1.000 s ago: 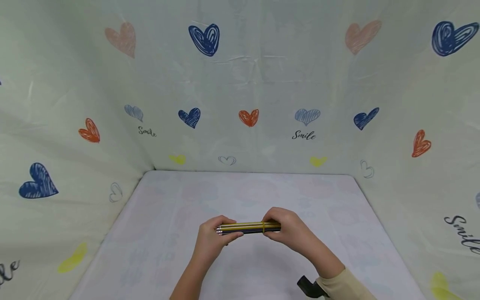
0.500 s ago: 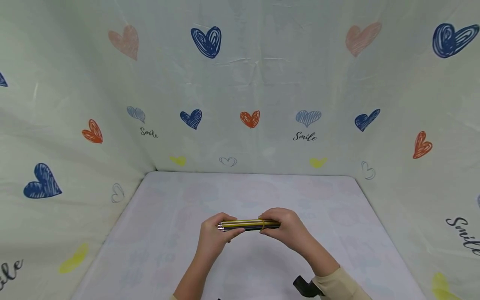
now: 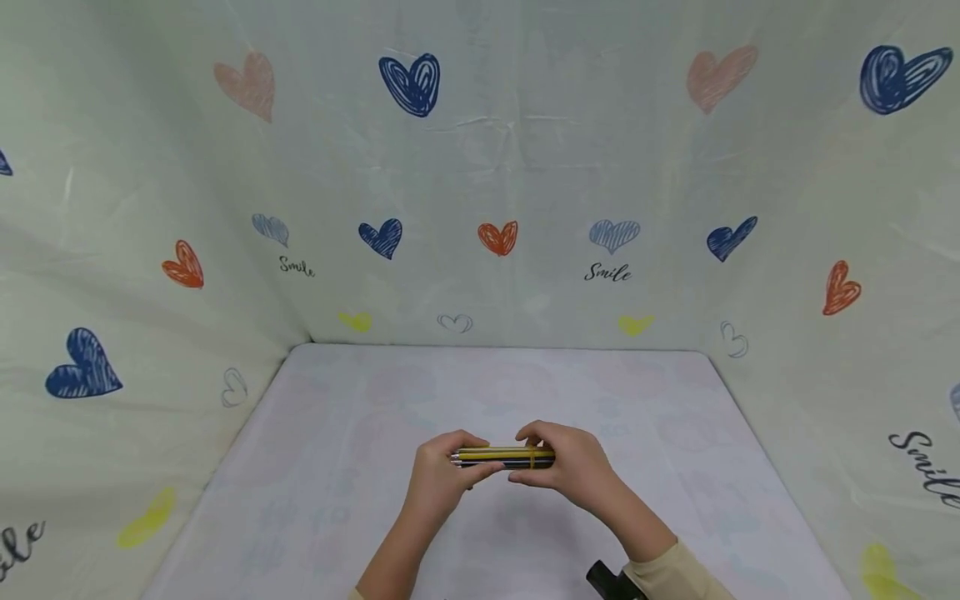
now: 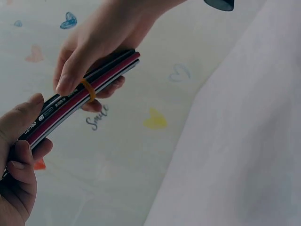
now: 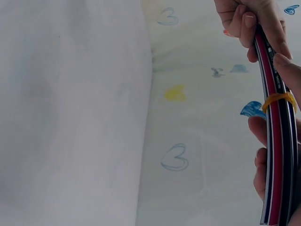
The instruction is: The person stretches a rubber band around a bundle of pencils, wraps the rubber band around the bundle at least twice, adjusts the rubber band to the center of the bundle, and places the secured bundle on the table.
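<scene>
A bundle of striped pencils (image 3: 491,456) is held level above the table, with yellow and black sides showing in the head view. The left wrist view shows red and black pencils (image 4: 106,70) with printed lettering. My left hand (image 3: 437,479) grips the bundle's left end between thumb and fingers. Around its right part is my right hand (image 3: 576,467), thumb on one side and curled fingers on the other. An orange-yellow rubber band (image 5: 280,98) circles the pencils close to my right fingertips. The left end of the bundle is partly hidden inside my left hand.
A white table (image 3: 337,392) lies below the hands. Pale curtains (image 3: 525,167) printed with hearts and "Smile" stand behind it and on both sides. A black device (image 3: 611,581) sits at my right wrist, beside the beige sleeve (image 3: 678,575).
My left hand has shifted right and the two hands are closer together. The right fingertips have moved a little apart near the band. The bundle has dipped slightly.
</scene>
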`<action>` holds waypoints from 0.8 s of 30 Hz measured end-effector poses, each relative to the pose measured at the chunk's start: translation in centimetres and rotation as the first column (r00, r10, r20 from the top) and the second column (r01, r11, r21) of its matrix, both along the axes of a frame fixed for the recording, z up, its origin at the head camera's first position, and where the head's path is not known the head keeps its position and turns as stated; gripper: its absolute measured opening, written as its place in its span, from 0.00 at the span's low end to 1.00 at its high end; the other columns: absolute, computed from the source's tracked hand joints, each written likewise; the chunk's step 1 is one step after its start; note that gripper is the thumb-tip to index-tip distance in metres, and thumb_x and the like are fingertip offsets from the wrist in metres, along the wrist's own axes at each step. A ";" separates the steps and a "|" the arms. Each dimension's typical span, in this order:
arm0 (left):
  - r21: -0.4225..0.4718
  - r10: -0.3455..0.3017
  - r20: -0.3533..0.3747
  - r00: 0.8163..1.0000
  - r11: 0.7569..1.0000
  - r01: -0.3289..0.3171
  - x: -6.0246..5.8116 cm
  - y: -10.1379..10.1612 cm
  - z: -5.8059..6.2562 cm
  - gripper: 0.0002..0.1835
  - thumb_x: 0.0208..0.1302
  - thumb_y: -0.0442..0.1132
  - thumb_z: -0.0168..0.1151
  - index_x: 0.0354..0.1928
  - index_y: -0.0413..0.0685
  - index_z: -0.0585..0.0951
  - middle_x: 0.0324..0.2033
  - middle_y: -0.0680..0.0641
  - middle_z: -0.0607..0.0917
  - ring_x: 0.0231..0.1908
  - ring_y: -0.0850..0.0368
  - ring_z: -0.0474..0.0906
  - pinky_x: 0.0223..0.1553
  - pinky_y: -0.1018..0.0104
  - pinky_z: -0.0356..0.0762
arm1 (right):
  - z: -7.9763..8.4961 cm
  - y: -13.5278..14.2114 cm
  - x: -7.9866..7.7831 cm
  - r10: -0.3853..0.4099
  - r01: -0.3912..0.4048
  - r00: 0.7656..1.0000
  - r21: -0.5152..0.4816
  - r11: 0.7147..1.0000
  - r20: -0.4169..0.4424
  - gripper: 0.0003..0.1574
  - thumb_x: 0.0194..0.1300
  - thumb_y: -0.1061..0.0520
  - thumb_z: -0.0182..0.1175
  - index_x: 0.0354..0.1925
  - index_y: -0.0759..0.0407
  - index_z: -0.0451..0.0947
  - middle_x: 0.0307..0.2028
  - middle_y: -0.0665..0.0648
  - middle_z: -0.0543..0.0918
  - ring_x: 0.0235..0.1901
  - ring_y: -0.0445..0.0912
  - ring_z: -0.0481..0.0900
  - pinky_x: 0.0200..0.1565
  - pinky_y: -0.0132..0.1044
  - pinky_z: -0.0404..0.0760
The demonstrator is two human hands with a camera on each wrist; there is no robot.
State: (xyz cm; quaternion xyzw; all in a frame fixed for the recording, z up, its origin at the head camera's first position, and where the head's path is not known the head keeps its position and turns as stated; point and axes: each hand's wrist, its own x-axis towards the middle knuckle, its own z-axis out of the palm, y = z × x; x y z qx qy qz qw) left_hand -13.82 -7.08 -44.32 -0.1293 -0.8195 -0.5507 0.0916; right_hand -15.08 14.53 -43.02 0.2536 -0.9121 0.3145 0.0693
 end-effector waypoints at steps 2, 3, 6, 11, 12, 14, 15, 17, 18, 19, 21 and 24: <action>-0.004 0.010 0.000 1.000 1.000 -0.010 0.0 -0.1 -0.1 0.13 0.43 0.40 0.80 0.32 0.50 0.86 0.31 0.54 0.85 0.27 0.61 0.78 0.22 0.67 0.79 | 0.2 0.4 0.1 0.036 -0.031 0.997 -0.075 0.997 0.064 0.25 0.50 0.41 0.75 0.43 0.49 0.78 0.32 0.41 0.79 0.28 0.34 0.76 0.31 0.33 0.78; -0.004 0.014 0.004 1.000 1.000 -0.014 0.0 -0.2 -0.1 0.13 0.43 0.39 0.80 0.32 0.50 0.86 0.31 0.54 0.85 0.27 0.61 0.79 0.22 0.67 0.79 | 0.3 0.6 0.1 0.060 -0.050 0.994 -0.108 0.993 0.090 0.24 0.51 0.44 0.75 0.42 0.49 0.78 0.33 0.41 0.79 0.29 0.34 0.76 0.32 0.33 0.78; -0.009 0.023 0.006 1.000 1.000 -0.023 0.0 -0.4 -0.2 0.13 0.42 0.39 0.81 0.32 0.51 0.86 0.30 0.55 0.85 0.30 0.60 0.79 0.25 0.67 0.79 | 0.4 1.3 0.1 0.138 -0.115 0.981 -0.169 0.979 0.133 0.20 0.53 0.51 0.75 0.41 0.48 0.76 0.34 0.42 0.79 0.32 0.37 0.77 0.35 0.35 0.79; -0.028 0.028 -0.027 0.999 0.999 -0.029 0.1 -0.5 -0.3 0.14 0.41 0.38 0.81 0.31 0.51 0.86 0.30 0.57 0.85 0.32 0.60 0.80 0.29 0.68 0.80 | 0.4 1.7 0.0 0.195 -0.171 0.972 -0.178 0.969 0.134 0.19 0.54 0.62 0.73 0.41 0.49 0.77 0.38 0.43 0.79 0.34 0.38 0.78 0.37 0.35 0.80; -0.035 0.032 -0.034 0.999 0.999 -0.033 0.1 -0.5 -0.3 0.14 0.41 0.38 0.81 0.31 0.51 0.85 0.30 0.57 0.85 0.32 0.60 0.80 0.30 0.68 0.80 | 0.3 1.7 -0.1 0.189 -0.164 0.972 -0.175 0.971 0.137 0.19 0.54 0.63 0.73 0.41 0.50 0.78 0.38 0.43 0.80 0.34 0.38 0.78 0.37 0.35 0.80; -0.045 0.044 -0.036 0.998 0.998 -0.045 0.2 -0.3 -0.3 0.14 0.42 0.38 0.81 0.31 0.50 0.85 0.29 0.57 0.85 0.32 0.60 0.80 0.31 0.69 0.80 | 0.2 1.4 -0.1 0.157 -0.133 0.977 -0.162 0.978 0.145 0.17 0.54 0.64 0.73 0.41 0.51 0.80 0.38 0.44 0.80 0.34 0.38 0.78 0.36 0.34 0.80; -0.049 0.052 -0.035 0.998 0.997 -0.054 0.2 -0.2 -0.4 0.14 0.42 0.38 0.81 0.32 0.50 0.85 0.30 0.56 0.85 0.32 0.60 0.80 0.30 0.69 0.80 | 0.2 1.2 -0.1 0.139 -0.115 0.979 -0.159 0.981 0.149 0.17 0.53 0.64 0.73 0.41 0.52 0.80 0.38 0.44 0.81 0.34 0.38 0.79 0.36 0.34 0.80; -0.055 0.071 -0.033 0.997 0.996 -0.073 0.3 0.0 -0.5 0.14 0.42 0.39 0.81 0.32 0.50 0.85 0.30 0.56 0.84 0.32 0.59 0.80 0.30 0.70 0.80 | 0.1 1.0 0.0 0.115 -0.091 0.983 -0.168 0.982 0.141 0.17 0.53 0.64 0.73 0.41 0.53 0.82 0.38 0.45 0.82 0.35 0.39 0.79 0.36 0.34 0.80; -0.052 0.080 -0.030 0.996 0.995 -0.081 0.3 0.1 -0.5 0.14 0.42 0.39 0.81 0.32 0.50 0.85 0.30 0.55 0.84 0.32 0.59 0.79 0.30 0.70 0.80 | 0.0 0.8 0.0 0.111 -0.087 0.985 -0.177 0.980 0.132 0.17 0.53 0.64 0.73 0.42 0.53 0.83 0.38 0.45 0.83 0.35 0.39 0.80 0.36 0.34 0.80; -0.045 0.087 -0.026 0.996 0.995 -0.088 0.3 0.2 -0.5 0.14 0.42 0.40 0.81 0.32 0.50 0.85 0.30 0.55 0.84 0.32 0.59 0.80 0.30 0.70 0.80 | -0.1 0.7 0.0 0.111 -0.087 0.987 -0.187 0.979 0.117 0.18 0.53 0.63 0.74 0.43 0.53 0.83 0.38 0.46 0.83 0.36 0.39 0.81 0.36 0.34 0.81; -0.025 0.100 -0.019 0.995 0.995 -0.100 0.4 0.4 -0.4 0.14 0.42 0.40 0.81 0.31 0.50 0.85 0.30 0.55 0.84 0.32 0.59 0.79 0.29 0.69 0.79 | -0.2 0.5 0.1 0.115 -0.098 0.991 -0.209 0.973 0.071 0.19 0.52 0.63 0.74 0.44 0.54 0.84 0.39 0.46 0.84 0.37 0.40 0.81 0.37 0.34 0.81; 0.002 0.097 -0.014 0.995 0.995 -0.097 0.5 0.6 -0.4 0.13 0.43 0.41 0.80 0.31 0.51 0.85 0.30 0.55 0.84 0.32 0.59 0.80 0.29 0.68 0.80 | -0.6 0.1 0.0 0.133 -0.134 0.991 -0.225 0.965 -0.018 0.20 0.50 0.60 0.75 0.44 0.54 0.85 0.40 0.46 0.85 0.38 0.39 0.81 0.37 0.33 0.81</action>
